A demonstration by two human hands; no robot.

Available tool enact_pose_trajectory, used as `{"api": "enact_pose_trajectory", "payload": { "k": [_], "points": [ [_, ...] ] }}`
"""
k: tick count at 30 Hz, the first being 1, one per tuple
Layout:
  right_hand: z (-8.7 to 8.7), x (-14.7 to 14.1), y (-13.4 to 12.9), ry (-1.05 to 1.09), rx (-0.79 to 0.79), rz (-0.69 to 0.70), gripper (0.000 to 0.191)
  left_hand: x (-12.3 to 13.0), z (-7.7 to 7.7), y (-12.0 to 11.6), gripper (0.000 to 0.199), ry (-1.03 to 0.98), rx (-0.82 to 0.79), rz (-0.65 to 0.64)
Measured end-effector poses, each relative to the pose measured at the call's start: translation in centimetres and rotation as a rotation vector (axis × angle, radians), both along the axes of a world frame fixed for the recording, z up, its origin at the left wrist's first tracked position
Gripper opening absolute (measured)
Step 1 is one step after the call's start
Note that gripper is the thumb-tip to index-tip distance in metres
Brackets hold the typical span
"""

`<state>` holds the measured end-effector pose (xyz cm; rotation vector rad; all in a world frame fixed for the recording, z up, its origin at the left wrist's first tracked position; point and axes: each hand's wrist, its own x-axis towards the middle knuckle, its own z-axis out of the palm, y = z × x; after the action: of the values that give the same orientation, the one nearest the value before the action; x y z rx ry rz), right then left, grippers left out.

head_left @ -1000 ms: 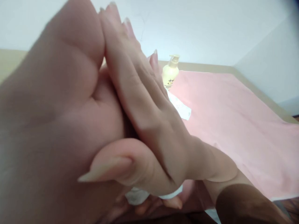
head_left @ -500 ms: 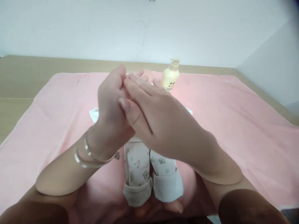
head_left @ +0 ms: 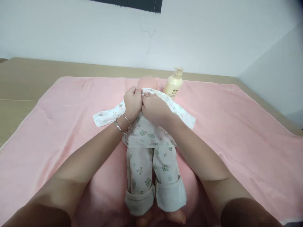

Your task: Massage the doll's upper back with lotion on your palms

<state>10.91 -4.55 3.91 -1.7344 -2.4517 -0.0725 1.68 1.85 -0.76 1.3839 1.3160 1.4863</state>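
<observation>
A doll lies on its back, its head at the far end and its feet toward me. It wears a white printed top and matching trousers with rolled cuffs. My left hand, with bracelets at the wrist, is closed on the top near the collar. Beside it, touching, my right hand is closed on the same cloth. Both sleeves of the top spread out to the sides. The fingertips are partly hidden.
A pink blanket lies under the doll on a wooden surface. A pale yellow pump bottle stands right of the doll's head. Behind is a white wall with a dark panel at the top.
My hands were raised and pressed together nearer the camera. They have lowered to the doll's collar and taken hold of the top. The doll's head and sleeves now show.
</observation>
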Motion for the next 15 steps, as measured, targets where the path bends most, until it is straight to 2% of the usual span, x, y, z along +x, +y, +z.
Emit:
{"api": "enact_pose_trajectory", "payload": {
  "k": [5, 9, 12, 15],
  "points": [
    [-0.3, -0.2, 0.4, 0.004, 0.046, -0.104, 0.037, -0.3, -0.6, -0.4, 0.024, 0.069, 0.007, 0.008],
    [-1.4, 0.6, 0.8, 0.020, 0.067, 0.016, 0.042, -0.6, -1.4, -0.8, 0.021, 0.088, 0.056, -0.027],
    [-2.6, 1.6, 1.0, 0.113, 0.062, 0.122, 0.050, -0.8, -1.7, -1.0, 0.019, 0.093, 0.095, -0.040],
    [-3.5, 2.7, 1.4, 0.203, 0.044, 0.154, 0.053, -0.9, -1.8, -1.1, 0.018, 0.090, 0.108, -0.049]
  ]
}}
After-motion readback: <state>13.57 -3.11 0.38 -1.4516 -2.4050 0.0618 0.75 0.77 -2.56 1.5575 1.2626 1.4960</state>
